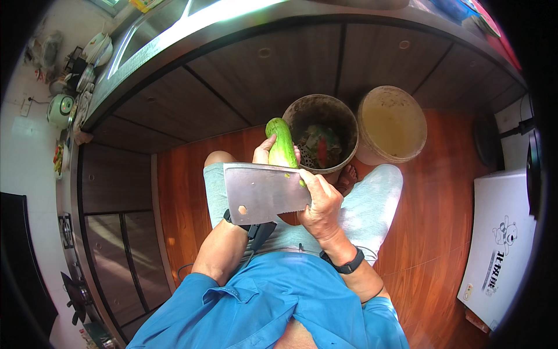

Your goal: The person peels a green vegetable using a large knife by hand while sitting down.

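My left hand (263, 151) is closed around a long green gourd (280, 141), its thumb along the near side. The gourd looks paler toward its lower end, which is hidden behind the cleaver's blade. In my right hand (321, 205) is a wide metal cleaver (266, 192), gripped close to the blade. Its broad face lies across my view, over my left wrist, with small green bits stuck near the top edge. Just beyond the gourd, to the right, stands a dirty bucket (301, 107) with scraps inside.
A second bucket (425, 126) with cloudy yellowish liquid stands right of the first. Dark cabinets (266, 74) run beneath the counter ahead. A white chest appliance (492, 244) is on the right. At the left, a rice cooker (60, 110) and bowls (98, 49) sit on the counter.
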The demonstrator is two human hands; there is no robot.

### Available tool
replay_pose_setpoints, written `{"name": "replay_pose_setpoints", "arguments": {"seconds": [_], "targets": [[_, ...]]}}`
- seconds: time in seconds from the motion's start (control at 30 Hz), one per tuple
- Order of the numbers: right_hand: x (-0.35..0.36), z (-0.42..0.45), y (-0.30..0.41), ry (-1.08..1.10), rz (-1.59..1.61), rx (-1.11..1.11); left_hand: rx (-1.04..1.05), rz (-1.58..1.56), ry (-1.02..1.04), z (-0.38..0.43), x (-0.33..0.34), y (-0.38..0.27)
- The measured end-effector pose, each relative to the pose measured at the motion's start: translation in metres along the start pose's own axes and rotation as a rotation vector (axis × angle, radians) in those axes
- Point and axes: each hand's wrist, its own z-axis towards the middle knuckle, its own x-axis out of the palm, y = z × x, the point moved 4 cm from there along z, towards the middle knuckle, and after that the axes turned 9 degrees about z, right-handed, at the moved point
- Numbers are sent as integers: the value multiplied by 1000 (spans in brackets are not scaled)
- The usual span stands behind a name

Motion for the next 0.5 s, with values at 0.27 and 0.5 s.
{"name": "replay_pose_setpoints", "arguments": {"seconds": [0.27,0.5], "targets": [[0,-1,0,24,-21,5,53,43,-46,2,-5,-1],[-2,-2,-2,81,-8,52,33,50,-36,-1,-4,-1]]}}
